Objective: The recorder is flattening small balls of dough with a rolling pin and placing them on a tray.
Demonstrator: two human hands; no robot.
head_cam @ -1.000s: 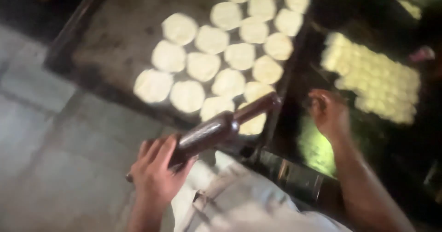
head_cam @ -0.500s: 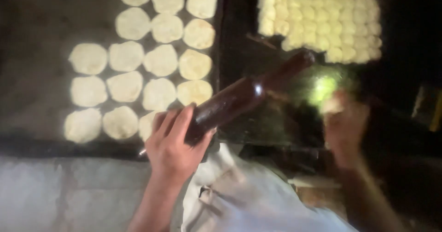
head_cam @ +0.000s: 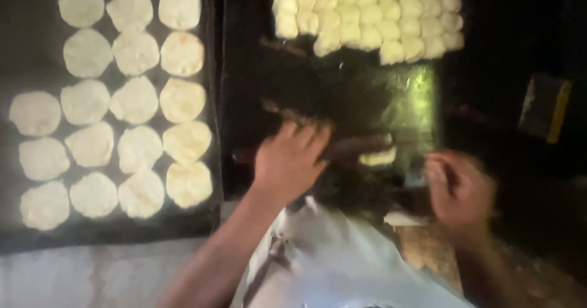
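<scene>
On the big dark flat griddle at my left I count about twenty flat round pale dough discs, laid in rows; the ones at the top edge are cut off, so the number is not sure. To the right of the griddle there is one block of small pale dough balls, packed in about four rows; I cannot count them exactly, maybe near forty. Also right of the griddle lies one dark brown wooden rolling pin, and one small pale dough piece just under it. Further right is one dark flat object with a yellow edge.
</scene>
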